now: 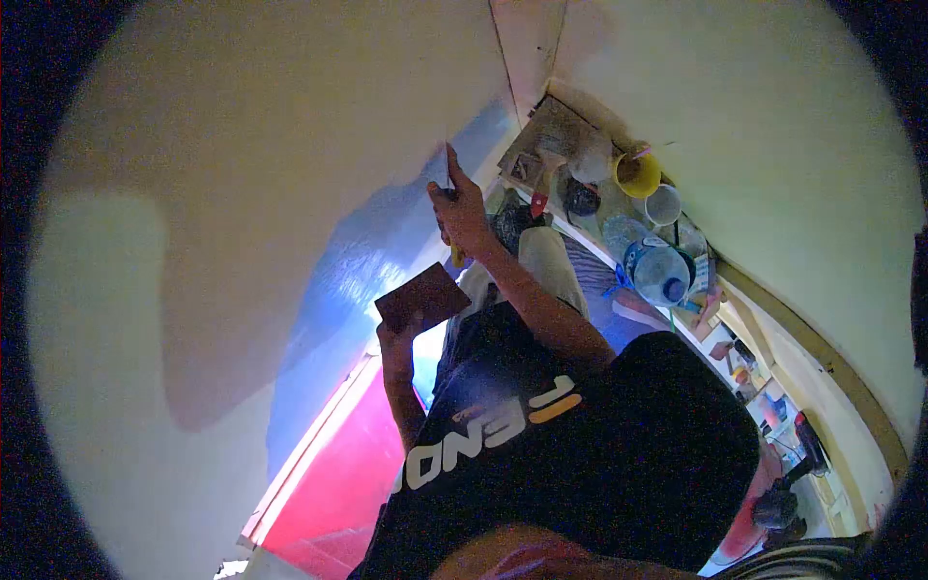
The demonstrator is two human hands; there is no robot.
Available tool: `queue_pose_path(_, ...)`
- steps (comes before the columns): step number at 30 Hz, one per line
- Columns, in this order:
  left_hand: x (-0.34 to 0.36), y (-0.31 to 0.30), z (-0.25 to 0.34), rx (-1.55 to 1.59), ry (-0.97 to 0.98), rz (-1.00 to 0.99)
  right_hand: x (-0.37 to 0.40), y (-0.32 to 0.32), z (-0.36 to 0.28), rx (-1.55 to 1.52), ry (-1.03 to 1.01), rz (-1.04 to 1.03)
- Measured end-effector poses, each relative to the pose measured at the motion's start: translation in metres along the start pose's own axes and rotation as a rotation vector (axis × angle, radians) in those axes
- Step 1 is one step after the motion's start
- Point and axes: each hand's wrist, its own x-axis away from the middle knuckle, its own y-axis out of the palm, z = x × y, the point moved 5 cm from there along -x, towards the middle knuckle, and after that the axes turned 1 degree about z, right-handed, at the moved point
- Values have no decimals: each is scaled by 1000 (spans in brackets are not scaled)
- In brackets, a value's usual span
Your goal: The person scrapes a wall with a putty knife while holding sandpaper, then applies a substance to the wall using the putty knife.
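Note:
My left hand [398, 333] grips the lower edge of a flat, dark brown rectangular plate [425, 297], held in front of my black shirt. Higher up, my right hand [461, 211] is closed around a putty knife [457, 255] whose yellow handle end sticks out below the fist. The index finger stretches along its thin blade, seen nearly edge-on, close to the wall [319, 145]. A glossy bluish patch [362, 256] covers the wall beside both hands.
To the right, a ledge carries a red-handled brush [540, 200], a yellow container [637, 177], a white cup [663, 205] and a large clear plastic bottle [660, 273]. A black and red power tool [810, 447] is at lower right. A pink panel [333, 474] lies lower left.

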Motion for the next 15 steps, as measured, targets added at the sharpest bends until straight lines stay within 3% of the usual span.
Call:
queue_pose_path(2, 0, -4, -7, -61, 35, -23, -2, -3, 11, 14, -65, -13)
queue_pose_path(5, 7, -3, -6, -46, 31, -28, 6, 8, 13, -59, 20, 35)
queue_pose_path(8, 12, -2, -6, 35, 11, -9, 5, 10, 20, 38, -111, 32)
queue_pose_path(11, 11, -5, -12, 18, 25, -10, -15, -3, 21, -174, 31, 65)
queue_pose_path(15, 11, -8, -14, -25, -22, 19, -2, 2, 8, -50, 43, 48)
